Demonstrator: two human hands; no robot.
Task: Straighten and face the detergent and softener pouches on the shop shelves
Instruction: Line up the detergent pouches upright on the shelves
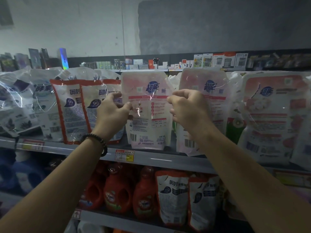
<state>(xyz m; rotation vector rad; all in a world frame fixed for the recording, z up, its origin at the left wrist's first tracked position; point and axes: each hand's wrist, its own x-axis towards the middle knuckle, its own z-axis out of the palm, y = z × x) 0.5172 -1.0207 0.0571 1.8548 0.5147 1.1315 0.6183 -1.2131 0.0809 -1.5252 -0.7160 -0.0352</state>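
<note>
Presently left hand (pixel 113 109) and right hand (pixel 184 105) each pinch a side edge of the pink pouch (pixel 146 113) (upright, back panel outward) on the shelf (pixel 168 160).

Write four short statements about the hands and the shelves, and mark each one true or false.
1. The left hand and the right hand both grip one pink pouch. True.
2. The bracelet sits on the right wrist. False: it circles the left wrist.
3. Red bottles stand on the lower shelf. True.
4. The gripped pouch lies flat on its back. False: it stands upright.
</note>
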